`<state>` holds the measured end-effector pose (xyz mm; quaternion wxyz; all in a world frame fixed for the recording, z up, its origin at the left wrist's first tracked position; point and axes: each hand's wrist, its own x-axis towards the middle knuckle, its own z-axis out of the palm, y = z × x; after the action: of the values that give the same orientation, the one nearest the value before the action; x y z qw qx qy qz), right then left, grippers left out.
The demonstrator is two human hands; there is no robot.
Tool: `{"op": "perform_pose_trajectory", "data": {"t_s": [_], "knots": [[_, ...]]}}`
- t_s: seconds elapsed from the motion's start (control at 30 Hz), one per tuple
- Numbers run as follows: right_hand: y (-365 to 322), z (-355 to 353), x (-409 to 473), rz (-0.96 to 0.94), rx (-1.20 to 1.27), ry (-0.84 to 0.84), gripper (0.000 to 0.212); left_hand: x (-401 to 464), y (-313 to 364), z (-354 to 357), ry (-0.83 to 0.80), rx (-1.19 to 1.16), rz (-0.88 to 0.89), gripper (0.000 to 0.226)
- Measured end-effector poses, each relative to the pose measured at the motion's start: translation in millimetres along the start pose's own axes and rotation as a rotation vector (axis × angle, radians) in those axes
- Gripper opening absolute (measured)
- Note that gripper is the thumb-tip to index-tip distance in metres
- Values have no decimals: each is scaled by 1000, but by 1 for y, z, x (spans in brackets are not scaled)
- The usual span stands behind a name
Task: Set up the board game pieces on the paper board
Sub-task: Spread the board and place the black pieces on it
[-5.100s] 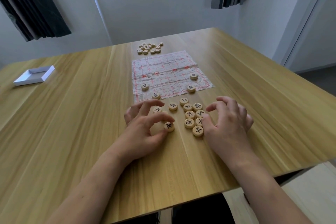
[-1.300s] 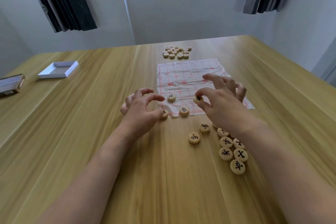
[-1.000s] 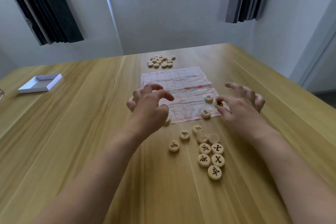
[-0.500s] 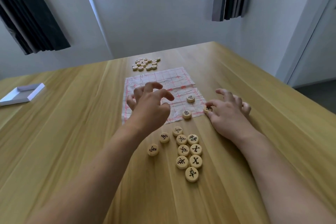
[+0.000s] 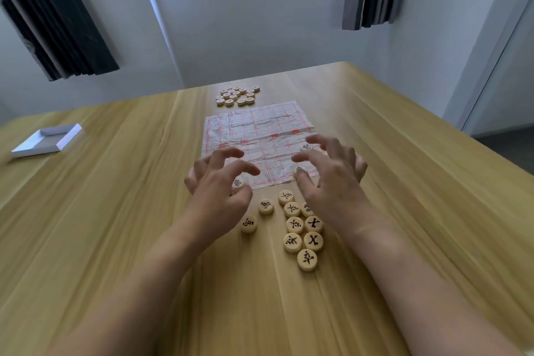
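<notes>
Right hand (image 5: 332,179) covers the near right corner of the paper board (image 5: 257,136) & most of two pieces there; their marks can't be read. Left hand (image 5: 219,182) half hides one piece at the board's near edge. Far pile of pieces (image 5: 237,95) too small to read. Both forearms cut off by the bottom edge.
</notes>
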<state>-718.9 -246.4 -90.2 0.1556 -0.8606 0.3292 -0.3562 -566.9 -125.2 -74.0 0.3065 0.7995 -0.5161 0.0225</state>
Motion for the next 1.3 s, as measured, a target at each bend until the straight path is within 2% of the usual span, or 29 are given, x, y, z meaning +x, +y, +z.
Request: {"op": "perform_pose_trajectory", "data": {"t_s": [0.07, 0.17, 0.3, 0.4, 0.6, 0.83, 1.0, 1.07, 1.2, 1.3], "knots": [[-7, 2, -5, -15, -19, -58, 19, -13, -12, -6, 7, -8, -18, 20], [-13, -2, -10, -4, -55, -136, 18, -32, -24, -12, -13, -47, -29, 25], [-24, -8, -11, -23, -115, -274, 26, -45, -28, -14, -29, -99, 7, 21], [-34, -5, -8, -67, -178, -387, 32, -47, -28, -13, -67, -92, 58, 30], [-43, -1, -4, -69, -217, -535, 33, -45, -31, -12, -125, -51, 83, 32], [-47, 1, -2, -64, -237, -554, 27, -45, -31, -11, -74, 13, 25, 28], [-41, 2, 0, -76, -210, -469, 25, -44, -36, -12, -143, -6, 95, 33], [-38, 2, 2, -80, -206, -438, 24, -44, -37, -12, -155, -12, 104, 28], [-33, 3, 9, -105, -194, -395, 23, -44, -36, -10, -122, -11, 80, 23], [-32, 5, 20, -136, -197, -374, 25, -36, -35, -10, -36, 12, 75, 23]]}}
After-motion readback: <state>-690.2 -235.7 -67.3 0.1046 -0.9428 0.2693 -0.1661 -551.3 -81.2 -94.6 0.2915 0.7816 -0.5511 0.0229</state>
